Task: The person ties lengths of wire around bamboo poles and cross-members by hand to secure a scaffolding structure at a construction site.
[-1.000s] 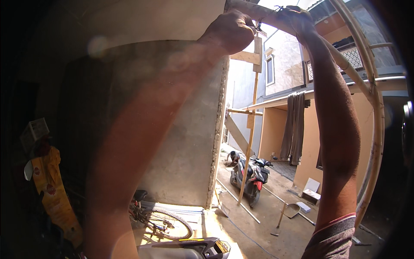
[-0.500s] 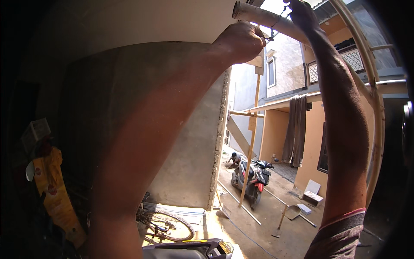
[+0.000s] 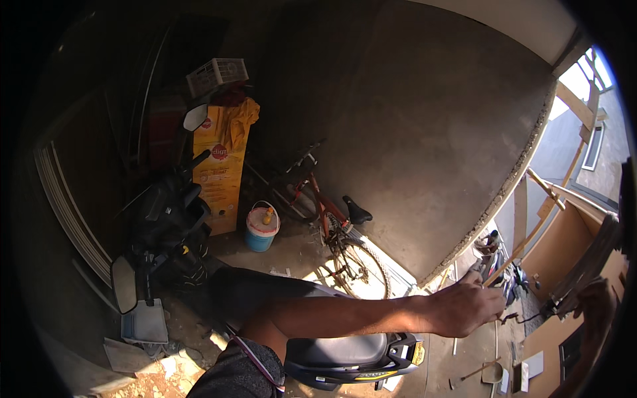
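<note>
My left hand (image 3: pixel 468 308) is closed in a fist at the end of my outstretched forearm, in front of the bright opening on the right. A thin dark twisted wire (image 3: pixel 509 318) sticks out beside its fingers. The wire runs right toward my right hand (image 3: pixel 594 302), which is in shadow near the right rim with its fingers bent around the wire's other end. Fine detail of the right fingers is lost in the dark.
Below my left arm is a parked motorcycle (image 3: pixel 345 355). Beyond stand a bicycle (image 3: pixel 318 199), a blue bucket (image 3: pixel 259 239) and a tall yellow carton (image 3: pixel 222 179) along the grey wall (image 3: pixel 424 132). A wooden post (image 3: pixel 531 235), a shovel (image 3: pixel 474 375) and a crouching person (image 3: pixel 490 242) are outside.
The view has swung left and down, so the bicycle, bucket and carton now show fully. Both hands sit lower and farther right in view. The pale pole beside them is no longer clearly visible.
</note>
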A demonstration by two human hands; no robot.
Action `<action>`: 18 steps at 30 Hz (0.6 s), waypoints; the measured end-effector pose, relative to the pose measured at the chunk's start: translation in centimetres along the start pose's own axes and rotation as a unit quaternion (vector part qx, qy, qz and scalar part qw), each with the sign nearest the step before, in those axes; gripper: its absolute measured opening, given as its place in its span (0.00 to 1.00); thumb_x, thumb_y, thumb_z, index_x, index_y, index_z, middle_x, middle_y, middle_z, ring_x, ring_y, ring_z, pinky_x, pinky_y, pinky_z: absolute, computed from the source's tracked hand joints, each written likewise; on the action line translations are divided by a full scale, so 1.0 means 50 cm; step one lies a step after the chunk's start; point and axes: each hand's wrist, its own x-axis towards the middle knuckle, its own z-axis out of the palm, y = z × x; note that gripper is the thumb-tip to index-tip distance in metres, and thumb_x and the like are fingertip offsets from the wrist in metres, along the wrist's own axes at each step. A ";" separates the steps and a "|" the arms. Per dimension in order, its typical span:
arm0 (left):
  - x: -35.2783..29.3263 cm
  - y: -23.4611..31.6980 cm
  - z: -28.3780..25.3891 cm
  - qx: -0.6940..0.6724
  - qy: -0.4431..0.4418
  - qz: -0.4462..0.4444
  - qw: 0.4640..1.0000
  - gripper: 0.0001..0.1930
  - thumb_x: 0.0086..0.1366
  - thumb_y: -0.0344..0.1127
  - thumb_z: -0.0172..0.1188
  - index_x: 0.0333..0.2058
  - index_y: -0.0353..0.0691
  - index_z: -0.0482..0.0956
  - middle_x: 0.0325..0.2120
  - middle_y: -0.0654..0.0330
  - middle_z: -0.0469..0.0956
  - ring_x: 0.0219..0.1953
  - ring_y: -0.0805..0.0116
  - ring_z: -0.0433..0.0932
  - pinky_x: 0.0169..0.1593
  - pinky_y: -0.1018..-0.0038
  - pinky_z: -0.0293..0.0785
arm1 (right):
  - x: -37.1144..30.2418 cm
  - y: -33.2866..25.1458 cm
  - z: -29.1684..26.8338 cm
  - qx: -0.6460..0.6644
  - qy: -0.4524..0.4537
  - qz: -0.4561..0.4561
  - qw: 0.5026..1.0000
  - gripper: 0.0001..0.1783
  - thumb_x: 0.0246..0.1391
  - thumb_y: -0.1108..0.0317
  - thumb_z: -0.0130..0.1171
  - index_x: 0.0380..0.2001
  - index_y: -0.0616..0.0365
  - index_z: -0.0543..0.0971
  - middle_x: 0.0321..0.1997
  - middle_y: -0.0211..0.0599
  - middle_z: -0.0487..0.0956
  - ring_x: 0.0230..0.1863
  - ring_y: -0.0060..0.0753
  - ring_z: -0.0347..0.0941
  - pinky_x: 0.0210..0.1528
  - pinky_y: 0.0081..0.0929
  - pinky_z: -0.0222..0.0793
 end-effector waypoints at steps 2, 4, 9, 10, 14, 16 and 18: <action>-0.184 0.015 0.052 -0.074 -0.055 -0.172 0.981 0.07 0.65 0.35 0.51 0.37 0.41 0.74 0.33 0.60 0.71 0.37 0.61 0.73 0.51 0.61 0.61 | -0.101 0.056 0.128 0.150 -0.077 0.119 0.979 0.11 0.54 0.66 0.57 0.34 0.65 0.74 0.29 0.30 0.72 0.30 0.18 0.68 0.32 0.14 0.66; -0.359 0.050 0.092 -0.090 -0.067 -0.256 0.960 0.07 0.64 0.34 0.51 0.38 0.40 0.74 0.35 0.60 0.72 0.40 0.62 0.73 0.52 0.63 0.59 | -0.117 0.032 0.247 0.091 -0.230 0.036 0.968 0.14 0.59 0.63 0.51 0.39 0.60 0.79 0.33 0.40 0.79 0.33 0.30 0.74 0.36 0.27 0.69; -0.655 0.199 0.139 -0.185 -0.081 -0.489 0.848 0.13 0.64 0.37 0.53 0.45 0.41 0.70 0.38 0.58 0.74 0.44 0.59 0.72 0.54 0.60 0.57 | -0.248 0.017 0.550 0.427 -0.291 0.263 0.814 0.07 0.58 0.74 0.51 0.35 0.64 0.78 0.36 0.38 0.77 0.34 0.29 0.73 0.36 0.24 0.69; -0.716 0.241 0.145 -0.196 -0.038 -0.513 0.835 0.18 0.57 0.35 0.59 0.46 0.38 0.68 0.35 0.57 0.74 0.40 0.58 0.73 0.45 0.65 0.67 | -0.263 -0.007 0.596 0.453 -0.287 0.293 0.791 0.06 0.57 0.76 0.51 0.34 0.63 0.78 0.34 0.37 0.77 0.33 0.28 0.73 0.36 0.24 0.69; -0.837 0.323 0.107 -0.200 -0.033 -0.631 0.749 0.26 0.57 0.36 0.62 0.53 0.36 0.69 0.36 0.59 0.75 0.39 0.69 0.75 0.45 0.71 0.71 | -0.306 -0.099 0.829 0.444 -0.289 0.320 0.786 0.07 0.58 0.75 0.50 0.33 0.62 0.78 0.30 0.34 0.78 0.32 0.27 0.74 0.38 0.24 0.71; -0.876 0.358 0.081 -0.240 0.068 -0.648 0.719 0.24 0.58 0.36 0.62 0.52 0.35 0.70 0.37 0.59 0.75 0.41 0.69 0.75 0.47 0.72 0.70 | -0.299 -0.139 0.874 0.492 -0.335 0.365 0.716 0.10 0.60 0.70 0.48 0.31 0.61 0.78 0.30 0.33 0.78 0.33 0.26 0.75 0.39 0.24 0.70; -0.903 0.378 0.018 -0.225 0.172 -0.659 0.697 0.20 0.62 0.38 0.60 0.49 0.34 0.72 0.40 0.60 0.76 0.44 0.71 0.75 0.49 0.74 0.70 | -0.290 -0.170 0.899 0.504 -0.334 0.346 0.718 0.13 0.62 0.66 0.45 0.31 0.60 0.77 0.30 0.32 0.78 0.34 0.25 0.74 0.40 0.23 0.69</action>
